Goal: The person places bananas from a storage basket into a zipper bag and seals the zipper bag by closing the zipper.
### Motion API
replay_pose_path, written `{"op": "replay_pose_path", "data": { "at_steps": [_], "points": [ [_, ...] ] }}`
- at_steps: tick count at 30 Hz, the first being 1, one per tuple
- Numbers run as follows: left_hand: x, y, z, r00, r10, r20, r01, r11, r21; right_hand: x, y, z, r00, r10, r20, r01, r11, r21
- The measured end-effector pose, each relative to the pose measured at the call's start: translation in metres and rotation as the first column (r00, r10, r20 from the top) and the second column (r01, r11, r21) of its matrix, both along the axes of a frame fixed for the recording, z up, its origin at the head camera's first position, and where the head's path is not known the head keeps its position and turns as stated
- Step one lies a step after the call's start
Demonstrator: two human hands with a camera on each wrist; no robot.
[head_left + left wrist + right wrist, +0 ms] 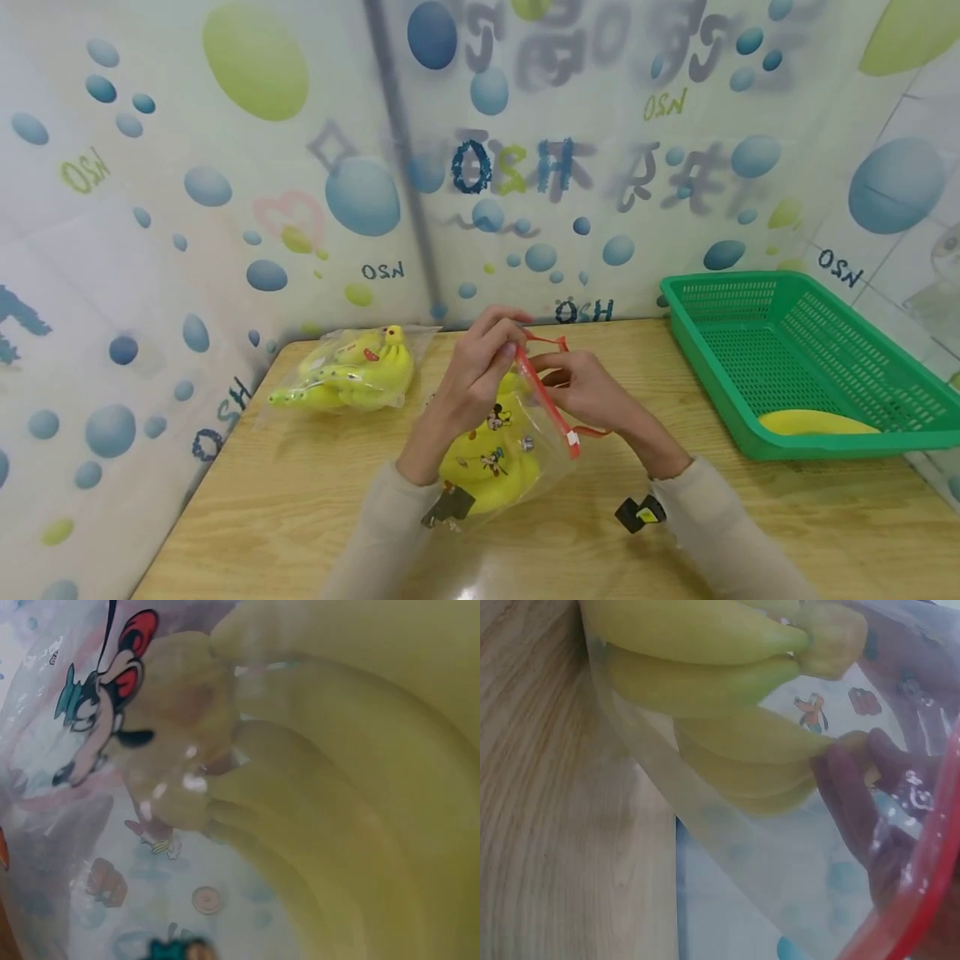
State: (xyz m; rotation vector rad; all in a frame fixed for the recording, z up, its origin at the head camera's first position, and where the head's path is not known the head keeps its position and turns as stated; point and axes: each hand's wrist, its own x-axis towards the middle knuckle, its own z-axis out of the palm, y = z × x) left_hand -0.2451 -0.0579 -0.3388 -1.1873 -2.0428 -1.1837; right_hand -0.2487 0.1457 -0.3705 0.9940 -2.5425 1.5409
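Note:
A clear zip bag (555, 454) with a red zip edge and cartoon prints stands on the table with yellow bananas (487, 479) inside. My left hand (480, 367) grips the bag's red rim near its upper end. Through the opening reaches my right hand (588, 390). In the right wrist view, its fingers (847, 791) show through the plastic, pinching the stem end of a small banana bunch (742, 761). Another bunch (697, 679) lies beside it in the bag. The left wrist view shows bananas (337, 795) close up behind the printed plastic, without the left hand's fingers.
Farther left on the table (247, 517) lies a second clear bag (423, 342) with yellow bananas (375, 379). At the right stands a green plastic basket (720, 392) with a yellow banana (813, 423) in it. A printed curtain (315, 275) hangs behind the table.

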Motion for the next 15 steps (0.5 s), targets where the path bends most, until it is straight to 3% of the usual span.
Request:
{"op": "replay_pose_path", "data": {
  "at_steps": [5,11,15],
  "points": [
    [-0.001,0.001,-0.001,1.0,0.001,-0.01,-0.001,1.0,-0.002,-0.001,-0.005,-0.007,0.999,0.003,0.048,-0.002,1.0,-0.028],
    [-0.002,0.002,-0.003,1.0,0.004,-0.026,-0.004,1.0,-0.005,-0.004,-0.01,-0.013,0.992,0.023,0.121,-0.025,1.0,0.014],
    [-0.003,0.002,-0.003,0.999,0.0,-0.033,0.0,1.0,-0.007,-0.004,-0.011,-0.014,0.993,0.017,0.12,-0.019,1.0,0.008]
  ]
}}
